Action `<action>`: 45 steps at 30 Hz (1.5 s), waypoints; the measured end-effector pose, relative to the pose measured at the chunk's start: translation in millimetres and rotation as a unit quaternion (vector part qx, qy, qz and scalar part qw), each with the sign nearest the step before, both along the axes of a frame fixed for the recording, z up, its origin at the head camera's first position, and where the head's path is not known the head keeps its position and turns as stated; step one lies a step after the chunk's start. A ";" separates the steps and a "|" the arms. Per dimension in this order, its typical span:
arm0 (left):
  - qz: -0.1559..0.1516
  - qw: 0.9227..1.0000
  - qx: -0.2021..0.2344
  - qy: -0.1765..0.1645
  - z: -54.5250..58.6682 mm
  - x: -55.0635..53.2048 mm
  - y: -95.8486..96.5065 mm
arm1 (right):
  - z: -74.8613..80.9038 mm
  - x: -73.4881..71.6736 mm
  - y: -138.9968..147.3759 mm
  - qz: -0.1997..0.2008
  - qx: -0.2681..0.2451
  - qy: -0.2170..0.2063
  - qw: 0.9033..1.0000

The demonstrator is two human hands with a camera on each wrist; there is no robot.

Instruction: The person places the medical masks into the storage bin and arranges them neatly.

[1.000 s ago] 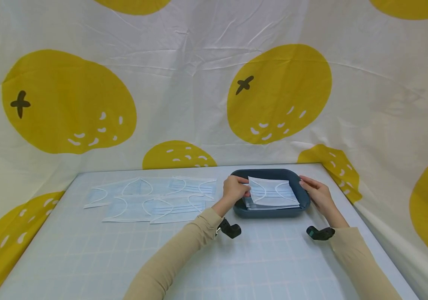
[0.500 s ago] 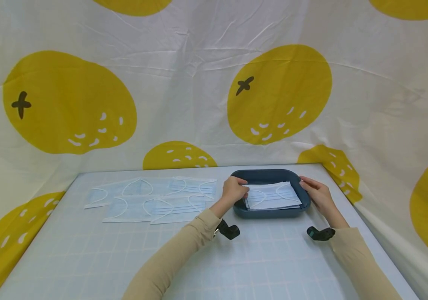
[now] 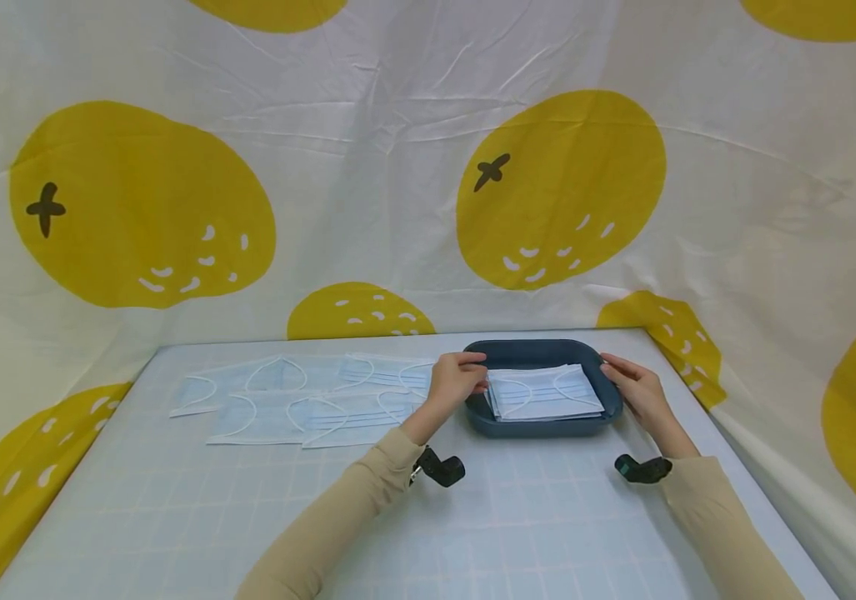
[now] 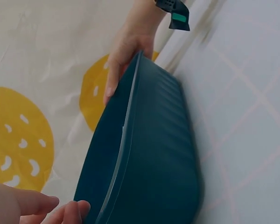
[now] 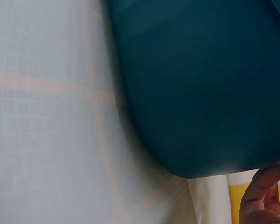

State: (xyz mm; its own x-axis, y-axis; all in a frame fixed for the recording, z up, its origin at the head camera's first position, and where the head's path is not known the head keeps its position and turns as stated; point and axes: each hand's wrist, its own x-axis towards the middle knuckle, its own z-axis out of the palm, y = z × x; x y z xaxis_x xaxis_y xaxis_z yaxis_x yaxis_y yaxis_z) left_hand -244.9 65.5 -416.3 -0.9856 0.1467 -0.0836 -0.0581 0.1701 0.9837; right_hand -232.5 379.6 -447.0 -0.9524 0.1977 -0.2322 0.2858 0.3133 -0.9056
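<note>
A dark blue plastic basket [image 3: 540,428] stands on the right part of the table, with a stack of face masks [image 3: 543,393] lying flat inside it. My left hand [image 3: 453,385] is at the basket's left end, its thumb and fingers apart with nothing between them; in the left wrist view its fingertips [image 4: 84,206] are close by the rim. At the opposite end, my right hand [image 3: 641,392] holds the rim, and the right wrist view has its thumb [image 5: 261,186] against the outer wall. The masks are hidden in both wrist views.
Several more face masks [image 3: 255,421] with white ear loops lie overlapping on the table [image 3: 172,517], left of the basket. Behind the table hangs a white curtain [image 3: 367,208] with yellow fruit shapes.
The top mask has come down flat onto the stack in the basket. My left hand has let go of it and drawn back left; my right hand stays on the rim.
</note>
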 end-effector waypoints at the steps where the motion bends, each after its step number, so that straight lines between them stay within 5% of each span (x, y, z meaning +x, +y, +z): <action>1: -0.001 1.000 0.004 -0.002 0.2 0.7 -2.1 | -0.2 0.5 -0.1 0.001 0.002 0.000 1.000; 23: 0.024 1.000 0.005 -0.018 2.5 13.6 -63.8 | 5.6 1.7 0.2 0.032 0.045 -0.002 0.998; 33: 0.034 0.999 -0.015 -0.009 -3.3 20.3 -99.5 | 6.0 -0.4 2.2 0.038 0.018 -0.008 0.999; 45: 0.047 0.997 -0.059 -0.021 -3.9 25.2 -141.1 | 16.1 -1.9 12.9 0.117 0.026 -0.041 0.992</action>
